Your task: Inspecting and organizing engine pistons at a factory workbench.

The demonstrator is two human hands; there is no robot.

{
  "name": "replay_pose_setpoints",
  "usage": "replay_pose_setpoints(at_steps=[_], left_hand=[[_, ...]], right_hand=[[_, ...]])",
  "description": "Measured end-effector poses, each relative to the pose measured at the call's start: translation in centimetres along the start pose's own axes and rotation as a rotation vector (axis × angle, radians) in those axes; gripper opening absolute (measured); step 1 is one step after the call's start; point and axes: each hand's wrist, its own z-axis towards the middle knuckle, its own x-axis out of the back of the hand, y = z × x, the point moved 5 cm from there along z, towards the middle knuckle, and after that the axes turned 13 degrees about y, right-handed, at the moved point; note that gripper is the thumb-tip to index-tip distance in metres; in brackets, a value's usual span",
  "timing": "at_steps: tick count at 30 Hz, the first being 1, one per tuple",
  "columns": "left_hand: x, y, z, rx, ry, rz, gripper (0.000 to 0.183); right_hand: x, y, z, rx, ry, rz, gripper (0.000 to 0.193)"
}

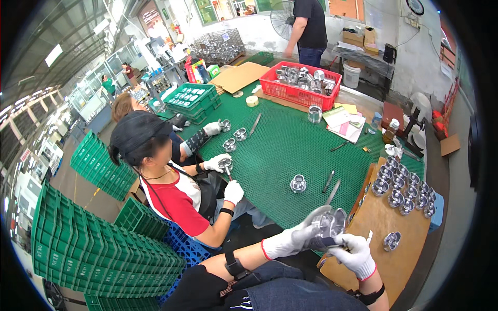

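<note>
In a white knit glove with greyed fingers, my left hand is closed around a shiny metal piston, held up over the near edge of the green table. My right hand, also gloved, is pinched close against the piston's lower side. A thin pale-ended tool sticks up out of that hand; its working end is hidden. Beyond them a single piston rests on the green mat, with a knife and a dark pen-like tool beside it.
Rows of pistons cover the far part of a brown board at right; one piston lies apart. A red crate of pistons stands behind. Left, a co-worker handles a piston. Green crates are stacked at far left.
</note>
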Motion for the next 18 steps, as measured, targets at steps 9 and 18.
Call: replay_pose_setpoints(at_steps=[9, 18], left_hand=[[4.6, 5.1, -4.9, 0.123, 0.085, -0.637, 0.08], [5.9, 9.4, -7.2, -0.229, 0.222, -0.468, 0.082]], right_hand=[[-2.3, 0.2, 2.6, 0.1, 0.127, -0.142, 0.036], [-1.8, 9.5, 0.7, 0.06, 0.018, -0.744, 0.021]])
